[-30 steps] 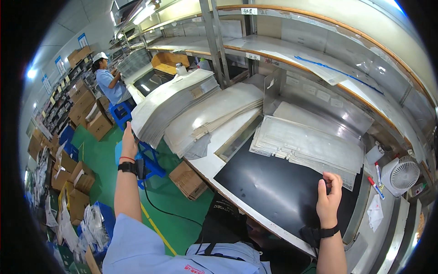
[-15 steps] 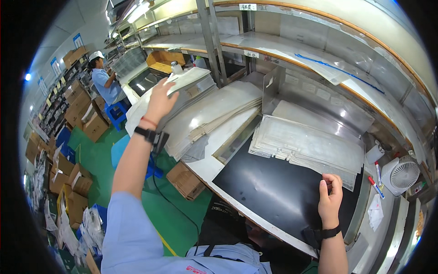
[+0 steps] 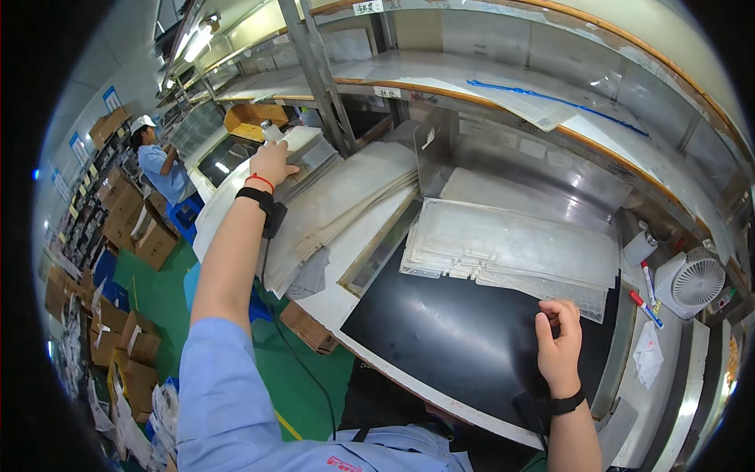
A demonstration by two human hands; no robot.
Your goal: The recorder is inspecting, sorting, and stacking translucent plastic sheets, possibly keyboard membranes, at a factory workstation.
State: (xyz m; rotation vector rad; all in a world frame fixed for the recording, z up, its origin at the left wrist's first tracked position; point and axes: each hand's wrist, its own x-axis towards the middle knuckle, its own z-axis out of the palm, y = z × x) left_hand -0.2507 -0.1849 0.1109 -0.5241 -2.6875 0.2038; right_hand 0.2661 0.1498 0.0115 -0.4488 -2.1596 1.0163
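Observation:
My left hand reaches out at the end of a stretched arm, over a tall stack of pale thin sheets. Its thumb sticks out to the right, while the other fingertips are hidden. Just beyond them stands a small bottle; whether they touch it I cannot tell. Near the front right, my right hand hovers over a black mat, fingers loosely curled, thumb apart, nothing held. Overlapping translucent flat sheets lie beyond it on the mat. Another fanned pile of sheets lies between the two stacks.
A metal shelf spans the back, holding a blue strap. At right are a white fan, a red marker and a crumpled tissue. A co-worker sits far left, near cardboard boxes. A cable hangs below my left wrist.
My left hand has reached farther out, toward the bottle, and its spread fingers have gone out of sight. My right hand stays over the mat. The whole view has shifted a little.

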